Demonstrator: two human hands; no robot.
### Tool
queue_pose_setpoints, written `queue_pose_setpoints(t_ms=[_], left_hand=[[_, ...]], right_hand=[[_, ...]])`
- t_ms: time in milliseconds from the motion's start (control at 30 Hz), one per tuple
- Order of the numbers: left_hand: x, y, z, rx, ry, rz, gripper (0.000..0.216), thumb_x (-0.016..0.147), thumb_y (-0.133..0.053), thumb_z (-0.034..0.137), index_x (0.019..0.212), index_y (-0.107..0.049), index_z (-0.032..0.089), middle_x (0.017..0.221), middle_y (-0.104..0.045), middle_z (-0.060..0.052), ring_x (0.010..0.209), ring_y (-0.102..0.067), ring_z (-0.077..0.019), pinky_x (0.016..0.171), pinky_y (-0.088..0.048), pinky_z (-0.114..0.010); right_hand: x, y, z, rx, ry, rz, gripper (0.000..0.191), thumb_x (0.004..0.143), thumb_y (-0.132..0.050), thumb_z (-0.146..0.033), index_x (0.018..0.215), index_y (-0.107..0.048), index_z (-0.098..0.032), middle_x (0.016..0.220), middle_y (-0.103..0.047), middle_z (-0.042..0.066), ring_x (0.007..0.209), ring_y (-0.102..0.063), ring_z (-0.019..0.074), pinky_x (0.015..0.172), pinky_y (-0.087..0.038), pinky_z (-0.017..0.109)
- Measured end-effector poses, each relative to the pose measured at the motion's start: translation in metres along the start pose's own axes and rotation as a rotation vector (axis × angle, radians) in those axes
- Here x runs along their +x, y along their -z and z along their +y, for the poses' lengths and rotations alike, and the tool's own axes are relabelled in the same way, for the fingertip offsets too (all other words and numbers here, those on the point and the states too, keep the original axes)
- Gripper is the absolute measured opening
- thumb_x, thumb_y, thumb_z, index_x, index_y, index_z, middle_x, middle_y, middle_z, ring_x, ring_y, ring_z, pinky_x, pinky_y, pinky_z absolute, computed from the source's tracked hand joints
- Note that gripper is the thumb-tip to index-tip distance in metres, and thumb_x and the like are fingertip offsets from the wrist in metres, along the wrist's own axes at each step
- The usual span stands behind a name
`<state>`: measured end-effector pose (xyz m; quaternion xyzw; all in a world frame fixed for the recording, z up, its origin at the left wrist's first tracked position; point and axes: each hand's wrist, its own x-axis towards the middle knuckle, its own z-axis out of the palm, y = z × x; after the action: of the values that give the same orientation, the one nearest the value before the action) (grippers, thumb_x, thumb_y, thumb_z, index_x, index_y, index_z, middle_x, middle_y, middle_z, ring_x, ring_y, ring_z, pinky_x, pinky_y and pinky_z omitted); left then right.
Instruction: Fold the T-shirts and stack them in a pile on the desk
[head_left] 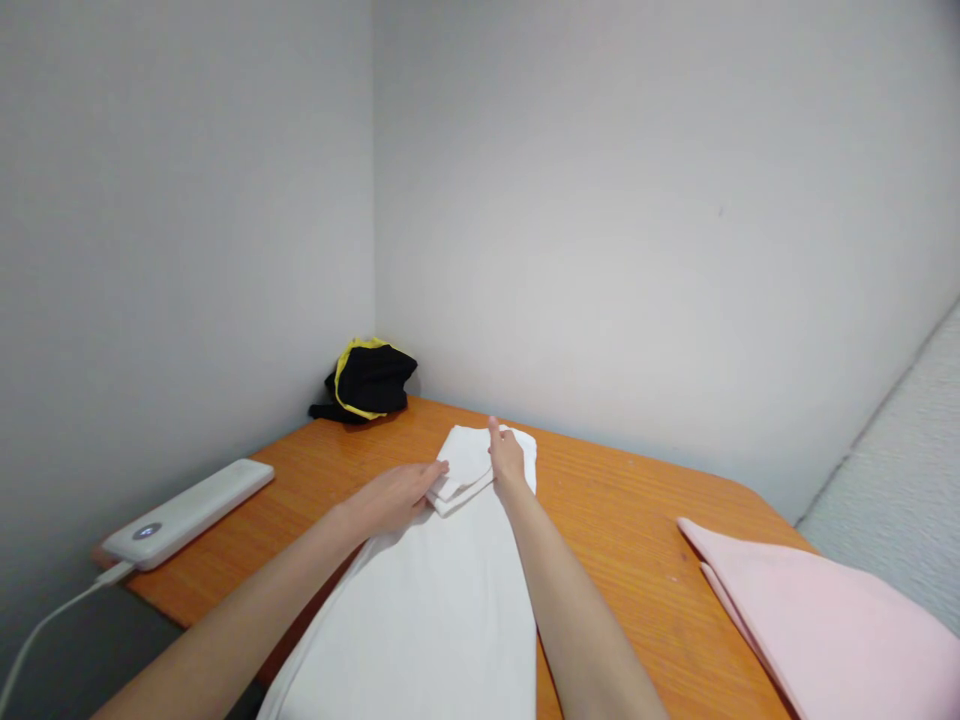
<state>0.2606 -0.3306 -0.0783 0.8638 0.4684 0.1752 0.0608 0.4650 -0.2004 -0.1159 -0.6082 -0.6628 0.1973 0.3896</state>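
A long white cloth (442, 600) lies down the middle of the orange wooden table (615, 520), its far end folded back into a few layers. My left hand (397, 492) rests flat on the cloth at the left of the fold, fingertips touching the folded edge. On the right of the fold my right hand (506, 455) grips the turned-back flap, fingers curled on it.
A black and yellow bundle of fabric (367, 382) sits in the far corner by the walls. A white power bank (191, 512) with a cable lies at the table's left edge. Folded pink cloth (825, 610) lies at the right.
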Motion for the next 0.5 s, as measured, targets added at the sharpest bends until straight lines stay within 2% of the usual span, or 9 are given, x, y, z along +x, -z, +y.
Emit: queue_pose_setpoints(t_ms=[100,200,367,500], left_hand=[[-0.004,-0.002,-0.006,0.019,-0.058,-0.034,0.053,0.081,-0.044,-0.002,0.128,-0.056,0.02,0.145,-0.048,-0.008,0.132,-0.047,-0.0194,0.112,-0.035,-0.033],[-0.005,-0.005,-0.011,0.035,-0.093,-0.066,0.055,0.08,-0.043,-0.005,0.128,-0.058,0.019,0.145,-0.047,-0.007,0.135,-0.043,-0.0173,0.114,-0.033,-0.034],[-0.006,-0.005,-0.007,0.076,-0.095,-0.1,0.064,0.075,-0.042,-0.011,0.132,-0.055,0.015,0.146,-0.044,-0.011,0.137,-0.04,-0.0188,0.114,-0.032,-0.037],[-0.034,0.01,0.018,0.094,-0.061,-0.049,0.057,0.08,-0.046,-0.004,0.132,-0.055,0.017,0.146,-0.046,-0.012,0.137,-0.041,-0.0237,0.115,-0.03,-0.043]], right_hand=[[-0.003,-0.003,0.004,-0.04,-0.031,0.006,0.042,0.079,-0.055,-0.02,0.12,-0.058,-0.013,0.099,-0.069,0.012,0.092,-0.065,0.0223,0.077,-0.048,0.028],[-0.006,-0.005,0.009,-0.068,-0.03,-0.004,0.044,0.072,-0.051,-0.007,0.114,-0.061,-0.017,0.094,-0.068,0.006,0.088,-0.065,0.0183,0.074,-0.048,0.025],[-0.017,0.003,-0.003,-0.124,0.006,0.0,0.042,0.071,-0.046,-0.003,0.106,-0.064,-0.016,0.093,-0.067,0.006,0.09,-0.064,0.0177,0.078,-0.047,0.026],[-0.029,0.031,-0.032,-0.176,0.086,0.019,0.04,0.075,-0.049,-0.006,0.111,-0.063,-0.013,0.108,-0.065,0.011,0.104,-0.059,0.0206,0.092,-0.043,0.03]])
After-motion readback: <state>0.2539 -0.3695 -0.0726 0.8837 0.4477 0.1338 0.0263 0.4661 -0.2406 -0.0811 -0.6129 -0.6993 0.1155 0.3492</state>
